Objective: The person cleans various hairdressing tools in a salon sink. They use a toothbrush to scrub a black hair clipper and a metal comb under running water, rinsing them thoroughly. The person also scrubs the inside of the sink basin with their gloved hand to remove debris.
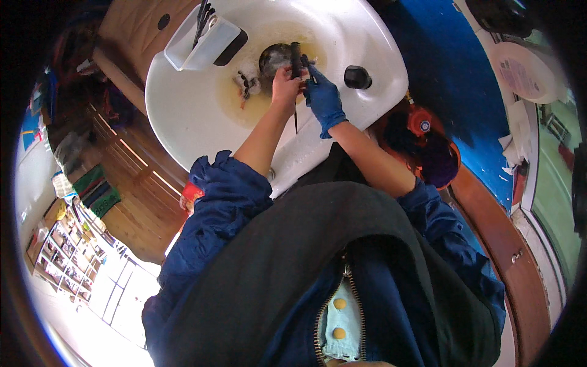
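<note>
Over a white ceramic basin (183,110) holding yellowish water, my bare left hand (286,87) is closed on a long dark comb-like tool (296,57), whose thin tail points down. Close beside it, my right hand (324,94) in a blue glove grips a small black tool (306,62); its kind I cannot tell. Beneath and behind the hands lies a round dark drain strainer or bowl (274,59), partly hidden. Small black and pale items (245,85) lie in the water to the left.
A translucent plastic container (195,48) with black-handled tools stands on the basin's upper left rim. On the right side sits a black cap-like fitting (357,77). An orange basket (451,172) with dark contents stands right of the basin, near a red bottle (418,124).
</note>
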Tool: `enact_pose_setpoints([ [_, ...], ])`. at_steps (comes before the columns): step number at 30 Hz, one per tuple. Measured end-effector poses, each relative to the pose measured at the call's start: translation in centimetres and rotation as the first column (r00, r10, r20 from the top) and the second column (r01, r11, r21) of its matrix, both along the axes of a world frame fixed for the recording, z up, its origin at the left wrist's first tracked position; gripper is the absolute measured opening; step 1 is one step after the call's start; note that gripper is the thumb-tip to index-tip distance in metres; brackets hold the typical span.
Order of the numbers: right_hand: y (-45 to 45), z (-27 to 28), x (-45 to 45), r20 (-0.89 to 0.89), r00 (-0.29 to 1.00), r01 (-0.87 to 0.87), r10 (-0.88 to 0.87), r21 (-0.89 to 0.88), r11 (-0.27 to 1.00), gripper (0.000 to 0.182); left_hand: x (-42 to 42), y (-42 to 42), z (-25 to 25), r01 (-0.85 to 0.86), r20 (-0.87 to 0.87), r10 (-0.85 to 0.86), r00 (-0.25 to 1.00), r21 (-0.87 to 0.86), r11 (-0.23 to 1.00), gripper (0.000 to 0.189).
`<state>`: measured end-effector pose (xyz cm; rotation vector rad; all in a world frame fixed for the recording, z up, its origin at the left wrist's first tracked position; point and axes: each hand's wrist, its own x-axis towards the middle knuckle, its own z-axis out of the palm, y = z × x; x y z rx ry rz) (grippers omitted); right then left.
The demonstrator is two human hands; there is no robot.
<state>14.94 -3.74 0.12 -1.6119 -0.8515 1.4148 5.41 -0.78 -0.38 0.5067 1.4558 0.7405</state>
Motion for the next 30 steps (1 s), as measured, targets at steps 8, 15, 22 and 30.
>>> enact_pose_setpoints([
  [8,0.5,0.2,1.6,0.016,0.989,-0.140,0.149,-0.242,0.960,0.042,0.5,-0.9,-0.3,-0.072,0.118,0.077,0.990,-0.047,0.996,0.033],
  [15,0.7,1.2,2.5,0.199,0.913,-0.320,0.356,-0.192,0.928,0.043,1.4,-2.4,-1.0,-0.267,0.274,0.273,0.922,-0.062,0.962,0.029],
  [22,0.6,0.9,3.0,0.219,0.892,-0.356,0.396,-0.198,0.913,0.044,2.2,-3.4,-0.5,-0.331,0.304,0.322,0.897,-0.022,0.943,0.028],
  [30,0.9,1.7,3.1,0.233,0.858,-0.401,0.457,-0.251,0.881,0.043,2.2,-4.1,-0.8,-0.319,0.380,0.303,0.874,-0.020,0.947,0.046],
])
